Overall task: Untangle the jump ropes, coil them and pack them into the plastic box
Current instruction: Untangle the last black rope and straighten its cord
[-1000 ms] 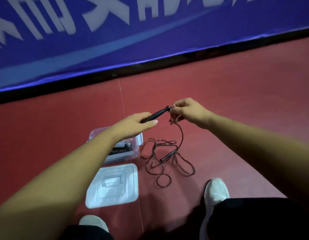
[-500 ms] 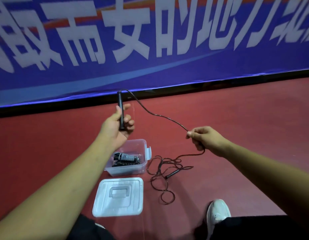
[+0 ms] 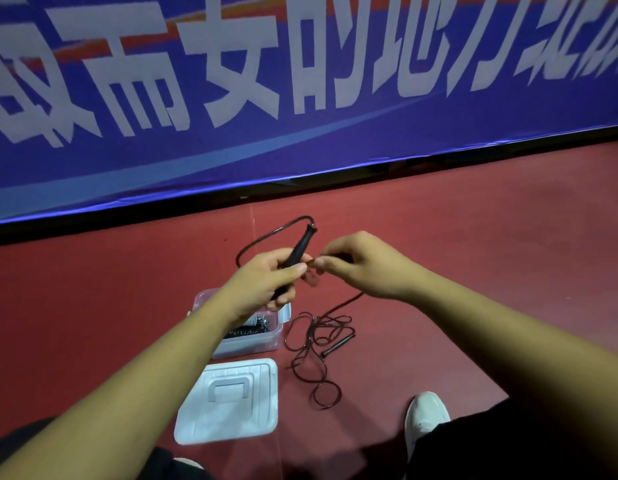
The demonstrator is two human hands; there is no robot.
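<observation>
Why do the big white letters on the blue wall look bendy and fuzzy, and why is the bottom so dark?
In the head view the wide lens bows the banner, and its letters are blurred soft; in the head view the left hand and right hand on the jump rope look sharper, and the bottom corners fall into shadow.
</observation>
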